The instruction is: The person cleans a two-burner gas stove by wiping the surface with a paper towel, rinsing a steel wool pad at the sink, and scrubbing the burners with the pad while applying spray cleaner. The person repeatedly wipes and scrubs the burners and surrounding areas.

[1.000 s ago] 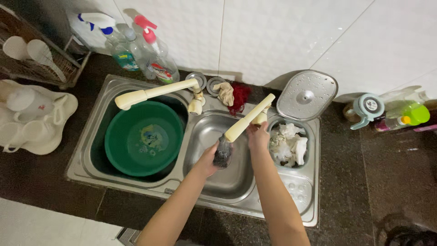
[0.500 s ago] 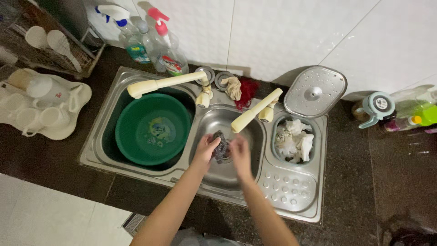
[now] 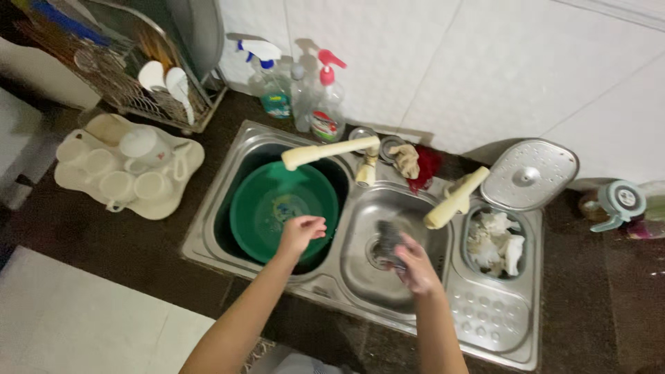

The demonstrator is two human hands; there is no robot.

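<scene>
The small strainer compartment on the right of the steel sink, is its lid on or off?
Off. The perforated metal lid leans behind the small strainer compartment, whose white scraps lie exposed.

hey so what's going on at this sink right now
A person stands at a steel sink. Their right hand holds a dark scrubbing pad over the drain of the middle basin. Their left hand is empty and hovers above a green plastic basin sitting in the left bowl. Two cream faucet spouts reach over the bowls, and a small side compartment holds white scraps, its lid propped open behind it.
</scene>
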